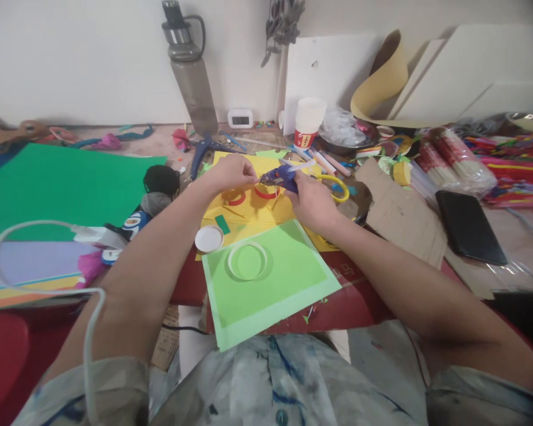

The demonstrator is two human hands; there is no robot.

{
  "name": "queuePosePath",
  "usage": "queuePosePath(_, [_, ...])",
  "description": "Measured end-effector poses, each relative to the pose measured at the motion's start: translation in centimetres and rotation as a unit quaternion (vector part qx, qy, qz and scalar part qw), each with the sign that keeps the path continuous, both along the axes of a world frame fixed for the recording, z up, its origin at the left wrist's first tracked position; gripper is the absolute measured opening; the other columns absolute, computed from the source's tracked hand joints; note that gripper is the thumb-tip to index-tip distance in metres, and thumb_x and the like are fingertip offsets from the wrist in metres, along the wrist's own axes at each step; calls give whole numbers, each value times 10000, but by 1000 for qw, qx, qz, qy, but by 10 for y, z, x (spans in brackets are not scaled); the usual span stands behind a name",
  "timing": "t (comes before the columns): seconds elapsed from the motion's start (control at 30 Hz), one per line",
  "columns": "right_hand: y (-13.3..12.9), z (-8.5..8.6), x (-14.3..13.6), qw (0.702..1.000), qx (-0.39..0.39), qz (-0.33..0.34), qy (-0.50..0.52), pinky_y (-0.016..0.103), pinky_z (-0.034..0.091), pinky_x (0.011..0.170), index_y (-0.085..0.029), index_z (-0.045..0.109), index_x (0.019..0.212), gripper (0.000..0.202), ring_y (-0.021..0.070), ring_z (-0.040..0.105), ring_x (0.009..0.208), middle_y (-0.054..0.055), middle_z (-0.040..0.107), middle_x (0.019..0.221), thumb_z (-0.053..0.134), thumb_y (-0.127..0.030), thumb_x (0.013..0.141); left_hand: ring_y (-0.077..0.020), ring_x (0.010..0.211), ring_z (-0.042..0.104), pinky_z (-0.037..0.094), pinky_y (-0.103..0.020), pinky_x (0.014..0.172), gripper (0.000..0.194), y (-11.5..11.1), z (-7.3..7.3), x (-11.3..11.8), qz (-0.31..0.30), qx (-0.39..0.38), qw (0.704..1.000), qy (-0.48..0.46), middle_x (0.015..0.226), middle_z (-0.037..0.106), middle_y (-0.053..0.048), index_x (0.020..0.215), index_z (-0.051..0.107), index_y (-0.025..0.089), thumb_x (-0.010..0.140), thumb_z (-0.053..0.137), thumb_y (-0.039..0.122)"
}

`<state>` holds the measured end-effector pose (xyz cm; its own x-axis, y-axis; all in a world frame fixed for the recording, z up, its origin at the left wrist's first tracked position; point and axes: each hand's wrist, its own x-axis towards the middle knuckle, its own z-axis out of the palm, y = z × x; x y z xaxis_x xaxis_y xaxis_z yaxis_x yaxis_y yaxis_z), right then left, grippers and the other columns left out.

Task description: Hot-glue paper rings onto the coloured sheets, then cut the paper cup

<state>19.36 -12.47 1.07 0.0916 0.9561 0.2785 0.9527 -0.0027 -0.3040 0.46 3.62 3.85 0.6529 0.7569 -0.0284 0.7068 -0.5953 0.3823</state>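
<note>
1. Right hand (313, 201): wrapped round blue glue gun (279, 176), firm grip, fingers closed on the body; nozzle end points toward the left hand, pale stick (305, 167) shows at the top.
2. Left hand (235, 171): thumb and fingertips right by the nozzle end. Cannot tell whether they pinch something small or are merely close together; detail too small.
3. Glue gun location: off the table, above the yellow paper (275, 216), between the two hands.
4. Two red rings under the hands, on the yellow paper: left ring (236, 202) below the left hand, right ring (266, 194) just below the nozzle, partly covered.
5. Nearer the body: light green sheet (297, 254), tilted, overlapping the yellow paper; pale ring (230, 264) lies on it.
6. White round lid (209, 238) and small dark green piece (222, 223) just left of that sheet's upper corner.
7. Right of the right hand: yellow loop (344, 192), then cardboard (400, 213), then black smartphone (471, 226) lying flat. Bundled colored pipe cleaners (519, 171) at far right.
8. Left side: large green sheet (71, 189), white cable (91, 331) passing in front of the left forearm.
9. Back, along wall: gray water bottle (193, 89) upright, white digital clock (240, 118), stacked paper cups (310, 124).
</note>
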Motion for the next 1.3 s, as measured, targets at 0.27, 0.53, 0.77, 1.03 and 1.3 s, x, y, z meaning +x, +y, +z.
queuePosePath(0.27, [-1,6,1,999,-41,-2,29,523,550,944,-95,594,1355,419,405,721,1107,251,759,1220,530,-247,969,-206,741,670,487,-329,731,139,0,0,0,1,-13,1000,-14,716,762,-40,776,822,206,748,723,300])
queuePosePath(0.53, [0,1,1,999,-11,-14,30,539,553,955,-101,600,1356,426,416,716,1121,245,763,1218,550,-230,953,-188,718,645,453,-299,721,93,-12,9,3,38,-43,998,-19,700,740,-36,769,811,180,758,765,261])
queuePosePath(0.77, [-1,1,7,999,-30,6,45,500,566,919,-114,597,1357,417,398,726,1101,234,772,1209,573,-252,965,-182,757,661,457,-295,737,147,-12,10,5,30,-25,999,21,793,781,-53,863,841,183,790,727,240])
queuePosePath(1.03, [1,-1,7,1000,-5,11,5,525,551,967,-118,618,1317,396,394,706,1122,239,756,1227,557,-222,940,-181,780,669,455,-286,709,202,-11,8,5,27,-12,999,40,851,807,-61,904,856,189,830,721,319])
queuePosePath(1.3, [-8,4,4,998,-13,-3,-55,573,530,1014,-102,658,1205,285,434,690,1188,280,741,1237,546,-179,955,-204,800,678,482,-308,786,148,-12,8,7,36,-14,999,34,809,789,-49,853,848,209,788,766,313])
